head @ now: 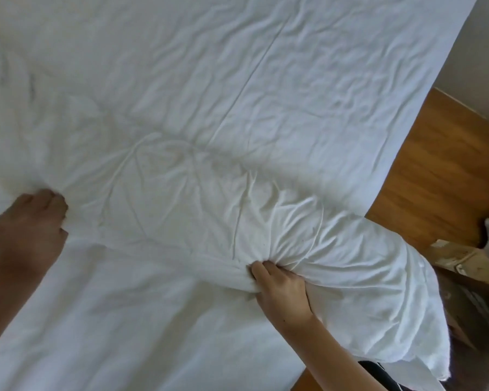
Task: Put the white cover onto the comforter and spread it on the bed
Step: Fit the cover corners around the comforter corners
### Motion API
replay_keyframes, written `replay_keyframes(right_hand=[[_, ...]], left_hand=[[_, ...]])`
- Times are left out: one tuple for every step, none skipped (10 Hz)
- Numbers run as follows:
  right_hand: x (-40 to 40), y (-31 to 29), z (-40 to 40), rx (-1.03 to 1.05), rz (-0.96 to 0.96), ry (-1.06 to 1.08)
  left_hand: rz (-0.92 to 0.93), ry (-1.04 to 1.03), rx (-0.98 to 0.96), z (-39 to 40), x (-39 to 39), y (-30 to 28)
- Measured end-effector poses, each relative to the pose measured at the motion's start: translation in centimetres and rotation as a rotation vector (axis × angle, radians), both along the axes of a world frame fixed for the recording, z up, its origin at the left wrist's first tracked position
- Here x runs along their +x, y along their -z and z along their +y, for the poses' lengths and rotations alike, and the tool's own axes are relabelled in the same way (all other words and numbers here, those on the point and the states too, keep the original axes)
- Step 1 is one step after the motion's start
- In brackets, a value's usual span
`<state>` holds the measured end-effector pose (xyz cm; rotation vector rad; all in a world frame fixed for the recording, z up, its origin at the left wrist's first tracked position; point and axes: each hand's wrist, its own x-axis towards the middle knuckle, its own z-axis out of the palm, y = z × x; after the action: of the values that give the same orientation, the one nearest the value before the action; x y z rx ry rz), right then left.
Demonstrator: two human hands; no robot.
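Your right hand [280,286] is nearest you, its fingers dug into a bunched fistful of the white cover [237,136], with creases fanning out from that grip. The padded bulk just to the right of this hand, hanging off the corner of the bed [424,94], reads as the comforter [364,266] already inside the cover; you seem to be pinching both layers together so the filling cannot slide while you pull.

Your left hand [30,224] sits well apart to the left, knuckles up and fingers curled into the fabric, gripping a second gather. Held wide like this, the two hands give you a taut line between them, which is what you need to shake or drag the cover flat.

Beyond both hands the cover lies spread across the bed, wrinkled but mostly flat, reaching the far edge. To the right of your right hand, wooden floor [435,165] shows, with some cluttered items I cannot identify.
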<state>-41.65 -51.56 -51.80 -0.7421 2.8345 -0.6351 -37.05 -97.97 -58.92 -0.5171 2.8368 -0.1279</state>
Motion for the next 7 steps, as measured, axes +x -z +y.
replay_keyframes(right_hand=[[0.5, -0.1, 1.3, 0.004, -0.012, -0.060], [0.4, -0.2, 0.8, 0.040, -0.050, -0.130], [0.4, -2.3, 0.6, -0.054, -0.093, -0.155], [-1.7, -5.6, -0.3, -0.232, 0.007, -0.172], [-7.6, -6.6, -1.8, -0.126, 0.074, 0.016], [-13.5, -6.6, -3.0, 0.177, -0.352, 0.119], [-15.5, -5.7, -3.1, 0.296, -0.594, 0.020]], left_hand=[[-0.245, -0.047, 0.117, 6.7, -1.2, -6.8], [-0.272, 0.117, -0.043, 5.4, -0.2, -4.5], [-0.138, 0.203, -0.115, 5.2, -2.4, -4.9], [0.105, -0.002, 0.083, 6.5, -4.3, -6.8], [0.278, -0.270, 0.149, 6.6, -5.8, -7.4], [0.446, -0.471, 0.063, 5.8, -6.4, -7.6], [0.693, -0.368, 0.050, 10.1, -10.8, -12.1]])
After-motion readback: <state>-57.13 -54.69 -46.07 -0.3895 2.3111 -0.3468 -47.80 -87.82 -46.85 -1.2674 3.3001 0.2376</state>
